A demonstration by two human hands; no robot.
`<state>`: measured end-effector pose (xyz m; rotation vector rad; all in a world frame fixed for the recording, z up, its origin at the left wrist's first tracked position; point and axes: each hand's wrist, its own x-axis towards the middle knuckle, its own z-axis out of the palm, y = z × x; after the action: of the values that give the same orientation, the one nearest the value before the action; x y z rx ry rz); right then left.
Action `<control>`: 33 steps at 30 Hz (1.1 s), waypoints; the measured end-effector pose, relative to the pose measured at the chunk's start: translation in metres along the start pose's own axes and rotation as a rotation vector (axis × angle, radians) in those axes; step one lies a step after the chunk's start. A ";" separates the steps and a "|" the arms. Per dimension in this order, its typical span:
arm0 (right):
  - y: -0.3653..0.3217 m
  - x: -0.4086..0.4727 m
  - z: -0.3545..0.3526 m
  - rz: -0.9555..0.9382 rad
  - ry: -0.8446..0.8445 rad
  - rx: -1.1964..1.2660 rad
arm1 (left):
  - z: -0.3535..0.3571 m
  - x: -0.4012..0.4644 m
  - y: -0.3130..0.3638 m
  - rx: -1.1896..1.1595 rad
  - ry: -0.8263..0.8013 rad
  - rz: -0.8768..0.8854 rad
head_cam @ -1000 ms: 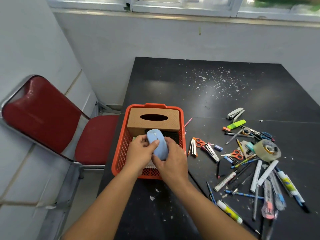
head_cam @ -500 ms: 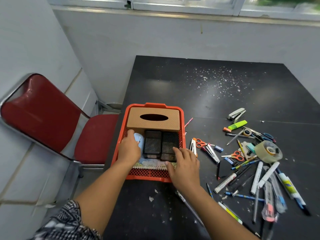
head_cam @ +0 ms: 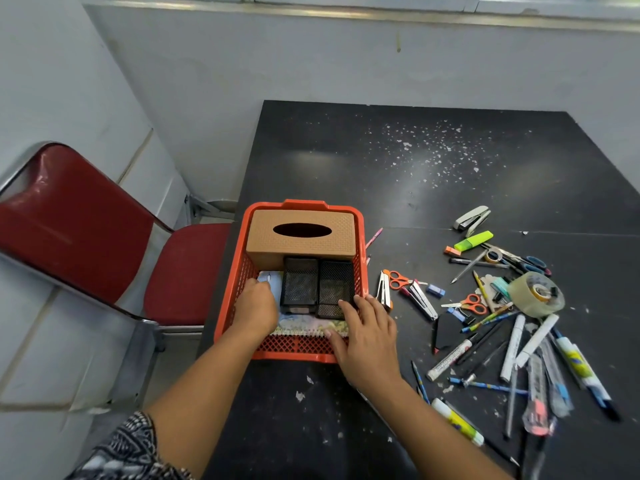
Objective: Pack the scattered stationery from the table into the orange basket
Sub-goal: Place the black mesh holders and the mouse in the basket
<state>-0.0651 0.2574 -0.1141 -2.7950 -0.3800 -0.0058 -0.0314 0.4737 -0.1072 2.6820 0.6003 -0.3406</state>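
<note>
The orange basket (head_cam: 231,311) stands at the table's left edge. It holds a brown tissue box (head_cam: 301,247), two black mesh organisers (head_cam: 300,285) and a spiral notebook (head_cam: 304,325) on its floor. My left hand (head_cam: 256,311) reaches into the basket's left side with its fingers curled on a light blue mouse (head_cam: 267,280), which is mostly hidden. My right hand (head_cam: 367,336) lies flat at the front right corner, fingers touching the right organiser, thumb on the notebook's spiral. Loose stationery lies to the right: a tape roll (head_cam: 535,294), orange scissors (head_cam: 398,279), a stapler (head_cam: 472,219), a green highlighter (head_cam: 475,240) and several white markers (head_cam: 512,348).
A red chair (head_cam: 69,223) stands left of the table, close to the basket. The black table (head_cam: 398,161) carries white flecks at its far side. A pink pen (head_cam: 374,237) lies just right of the basket. A wall and window sill run behind.
Both hands held the blue mouse above the basket; my left hand has lowered it into the basket's left side. My right hand let go and moved to the front right corner.
</note>
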 end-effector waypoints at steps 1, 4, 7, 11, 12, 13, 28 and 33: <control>0.000 0.000 0.000 0.001 -0.005 -0.002 | 0.000 -0.001 -0.001 0.020 -0.009 0.026; 0.000 -0.001 0.001 0.002 -0.001 0.002 | 0.006 -0.007 -0.010 0.048 0.010 0.115; 0.000 -0.001 0.001 0.002 0.012 0.010 | 0.010 -0.008 -0.016 0.049 0.076 0.187; 0.001 -0.001 0.000 0.003 -0.028 0.008 | 0.011 -0.007 -0.016 0.064 0.115 0.222; 0.001 -0.002 0.000 0.004 -0.025 0.010 | 0.011 -0.007 -0.016 0.064 0.120 0.230; 0.001 -0.002 0.000 0.004 -0.017 0.012 | 0.010 -0.007 -0.016 0.064 0.121 0.236; 0.036 -0.010 -0.015 0.199 0.257 0.200 | 0.006 -0.059 0.064 -0.306 0.349 0.555; 0.099 -0.012 -0.027 0.384 0.291 0.101 | 0.036 -0.078 0.122 -0.300 0.248 0.792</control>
<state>-0.0499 0.1555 -0.1196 -2.6661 0.2198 -0.2923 -0.0507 0.3289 -0.0788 2.4368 -0.3474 0.2795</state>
